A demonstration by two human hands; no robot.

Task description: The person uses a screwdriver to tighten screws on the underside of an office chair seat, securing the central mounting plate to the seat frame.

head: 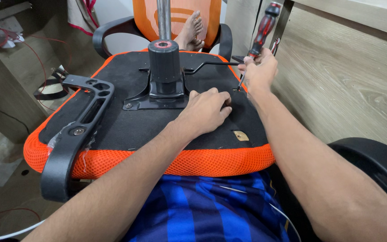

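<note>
Head view: upturned chair seat [126, 130] lies across the lap, black underside up, orange mesh edge toward the body. Right hand [260, 71] has fingers closed on a red-and-black screwdriver [263, 30], tip at the seat's right edge. Left hand [206, 110] presses flat, fingers loosely curled, holding nothing. Seat likely bulky, stiff; steady it by the base plate [157, 99].

Bare forearms; blue-and-black checked garment [202, 210] over lap.

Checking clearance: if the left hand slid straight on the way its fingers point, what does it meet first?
Probably the screwdriver tip and the right hand holding it, past bare black seat underside; depth is unclear.
</note>
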